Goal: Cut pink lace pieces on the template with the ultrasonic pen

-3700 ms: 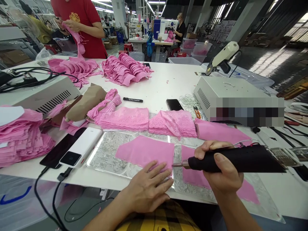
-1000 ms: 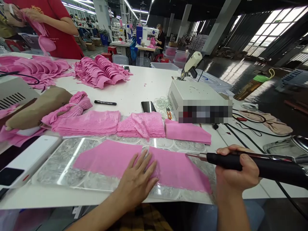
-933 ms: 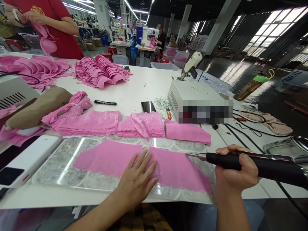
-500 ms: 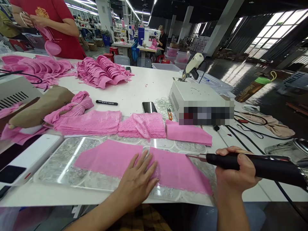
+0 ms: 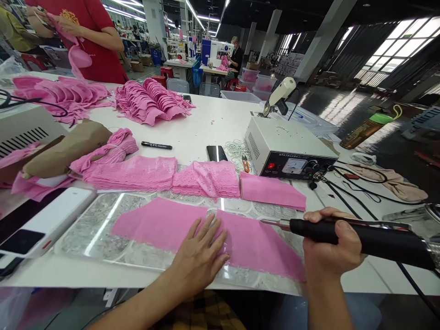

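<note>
Two pink fabric panels lie side by side on a clear, patterned plastic sheet (image 5: 99, 233): a left panel (image 5: 154, 222) and a right panel (image 5: 261, 247). My left hand (image 5: 199, 254) rests flat, fingers spread, across the gap where their inner ends meet. In my right hand (image 5: 335, 245) is a black hand-held ultrasonic welder (image 5: 381, 240), gripped round its barrel with the thumb on top. Its thin metal tip points left and meets the upper edge of the right panel.
Behind the sheet are lace stacks (image 5: 206, 178) and a folded pink stack (image 5: 271, 190). A control box (image 5: 292, 142) with a dial, snips (image 5: 245, 164), a phone (image 5: 216, 153) and a marker (image 5: 156, 145) stand beyond. Cables (image 5: 343, 199) run at right. A person in red (image 5: 99, 41) stands across the table.
The welder's tip has moved a little left along the right panel's upper edge, my right hand with it. My left hand stays on the panels. The view has shifted slightly.
</note>
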The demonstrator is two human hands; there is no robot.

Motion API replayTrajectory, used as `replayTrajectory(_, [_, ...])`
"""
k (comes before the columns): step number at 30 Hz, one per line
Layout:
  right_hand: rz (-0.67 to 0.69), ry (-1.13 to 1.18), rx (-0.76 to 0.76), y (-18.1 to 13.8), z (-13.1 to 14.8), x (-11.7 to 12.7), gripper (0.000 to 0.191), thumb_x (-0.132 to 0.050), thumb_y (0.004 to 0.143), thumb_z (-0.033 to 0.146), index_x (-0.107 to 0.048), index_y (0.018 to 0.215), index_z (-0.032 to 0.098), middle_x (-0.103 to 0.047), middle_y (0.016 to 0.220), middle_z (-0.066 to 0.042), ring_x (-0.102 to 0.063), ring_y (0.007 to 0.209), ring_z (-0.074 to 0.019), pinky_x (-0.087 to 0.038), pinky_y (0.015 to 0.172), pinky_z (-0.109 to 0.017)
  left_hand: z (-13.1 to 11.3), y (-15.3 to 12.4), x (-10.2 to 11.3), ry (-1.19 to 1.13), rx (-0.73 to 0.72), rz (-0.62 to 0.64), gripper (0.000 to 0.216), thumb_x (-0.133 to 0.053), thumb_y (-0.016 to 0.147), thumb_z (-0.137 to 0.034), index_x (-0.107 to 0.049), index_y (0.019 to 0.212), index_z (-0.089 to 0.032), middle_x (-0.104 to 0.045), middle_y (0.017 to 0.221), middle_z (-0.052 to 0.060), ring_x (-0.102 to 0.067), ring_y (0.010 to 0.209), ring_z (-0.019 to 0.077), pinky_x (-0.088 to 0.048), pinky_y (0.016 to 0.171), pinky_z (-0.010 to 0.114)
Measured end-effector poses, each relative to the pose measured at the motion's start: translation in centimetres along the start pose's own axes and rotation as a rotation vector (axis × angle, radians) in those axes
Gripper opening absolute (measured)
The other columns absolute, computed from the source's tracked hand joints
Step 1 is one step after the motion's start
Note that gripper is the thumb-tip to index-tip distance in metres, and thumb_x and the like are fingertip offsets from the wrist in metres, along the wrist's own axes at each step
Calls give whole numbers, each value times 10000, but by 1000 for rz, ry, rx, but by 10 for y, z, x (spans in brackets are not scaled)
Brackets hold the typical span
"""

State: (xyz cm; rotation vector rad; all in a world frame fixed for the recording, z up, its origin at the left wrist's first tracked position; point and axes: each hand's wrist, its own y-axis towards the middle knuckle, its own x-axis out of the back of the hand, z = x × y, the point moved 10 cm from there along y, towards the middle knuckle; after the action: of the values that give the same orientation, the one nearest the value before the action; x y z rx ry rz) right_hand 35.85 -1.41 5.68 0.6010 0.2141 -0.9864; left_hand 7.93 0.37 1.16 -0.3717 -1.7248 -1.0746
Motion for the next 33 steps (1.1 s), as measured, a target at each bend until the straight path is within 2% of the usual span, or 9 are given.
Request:
replayTrajectory(8, [61,15,3,-7,-4,-9,127,-535,617,269,-559,694,171,-547,668,4,-519,497,-126,-459,470,-297,-1,0,1,1,9,-6,413,-436,1022,-436,-620,1264,-156,-616,1355,139,-508,1340,346,-443,1059,529])
replayTrajectory(16, [39,-22,-9,-7,-3,-10,70,-526,596,247,-519,620,182,-536,632,14,-512,467,-130,-456,473,-311,1,-2,-5,-24,33,38,407,-472,1008,-430,-615,1275,-158,-601,1371,136,-465,1376,341,-399,1101,529])
replayTrajectory(21, [13,-33,10,-11,2,-13,110,-499,586,266,-540,643,182,-527,628,8,-495,466,-130,-447,465,-312,1,-3,-6,-54,65,34,416,-530,978,-447,-604,1275,-166,-590,1374,136,-432,1400,335,-360,1125,528])
replayTrajectory(27, [94,15,-35,-26,-1,-38,136,-525,593,265,-547,701,185,-541,677,13,-514,501,-128,-477,499,-322,1,-3,-4,-73,72,11,420,-545,969,-456,-609,1261,-161,-599,1355,140,-444,1389,329,-362,1124,511])
replayTrajectory(33, [154,12,-3,-35,1,-57,125,-537,611,247,-563,719,189,-558,679,24,-522,483,-132,-483,509,-335,1,-3,-4,-85,71,6,438,-538,971,-475,-610,1246,-142,-614,1332,146,-472,1364,349,-385,1103,538])
